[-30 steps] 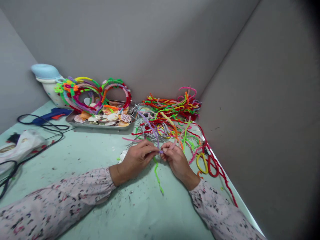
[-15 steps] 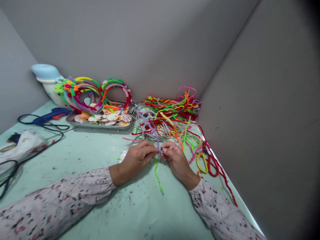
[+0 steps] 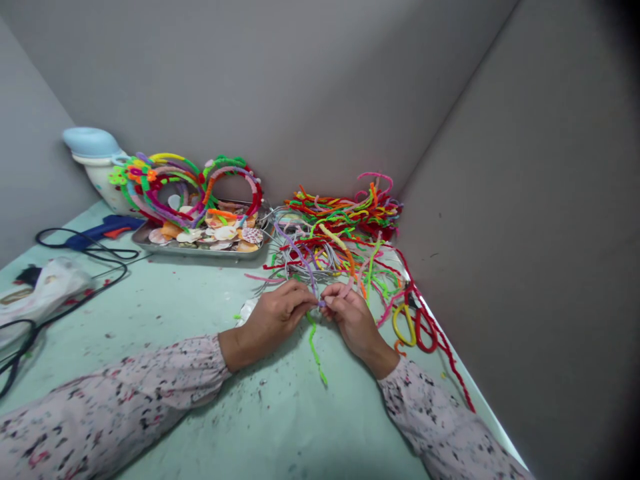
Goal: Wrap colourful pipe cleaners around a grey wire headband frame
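My left hand (image 3: pixel 273 317) and my right hand (image 3: pixel 353 317) meet at the fingertips, both pinching a lilac pipe cleaner (image 3: pixel 303 257) at its lower end. It rises from there into a tangled pile of multicoloured pipe cleaners (image 3: pixel 340 233). A green pipe cleaner (image 3: pixel 314 350) hangs below my fingers and lies on the mint-green tabletop (image 3: pixel 200 413). My fingers hide the exact join between these strands. Both of my forearms, in floral-patterned sleeves, reach in from the bottom of the view.
A metal tray (image 3: pixel 200 251) of seashells stands behind my hands, with pipe-cleaner hoops (image 3: pixel 190 190) propped on it. Further left lie a blue glue gun (image 3: pixel 100 230), black cable (image 3: pixel 85 267) and a white bag (image 3: pixel 43 290). Yellow and red loops (image 3: pixel 413 330) lie by the right wall.
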The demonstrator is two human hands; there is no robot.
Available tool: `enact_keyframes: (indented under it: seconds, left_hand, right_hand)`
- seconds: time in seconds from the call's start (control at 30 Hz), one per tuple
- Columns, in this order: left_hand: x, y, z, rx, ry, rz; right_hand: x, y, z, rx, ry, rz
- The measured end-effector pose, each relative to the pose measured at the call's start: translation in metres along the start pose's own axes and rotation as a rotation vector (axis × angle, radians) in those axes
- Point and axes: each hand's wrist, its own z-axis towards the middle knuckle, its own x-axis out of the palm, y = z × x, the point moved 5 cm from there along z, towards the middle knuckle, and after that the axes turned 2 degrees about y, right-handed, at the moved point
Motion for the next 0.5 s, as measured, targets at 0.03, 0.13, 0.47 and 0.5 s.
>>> enact_keyframes:
  seconds: [0.03,0.13,0.47,0.5]
  left_hand:
    - [0.0007,0.0003,-0.0003,-0.007,0.010,-0.003]
    - [0.0025,0.0013,-0.0011,-0.025,0.042,-0.008]
    - [0.0061,0.0038,-0.0019,-0.077,0.098,-0.029]
    - [0.0053,0.0036,-0.0017,-0.068,0.079,-0.030]
  right_hand:
    - [0.0000,-0.0003,-0.0002,-0.001,0.002,0.001]
    - [-0.0001,-0.0009,-0.0007,-0.004,0.005,-0.005]
    - [-0.0008,-0.0012,-0.0005,-0.011,0.009,-0.028]
    - [-0.0009,-0.0013,-0.0003,-0.012,0.007,-0.026]
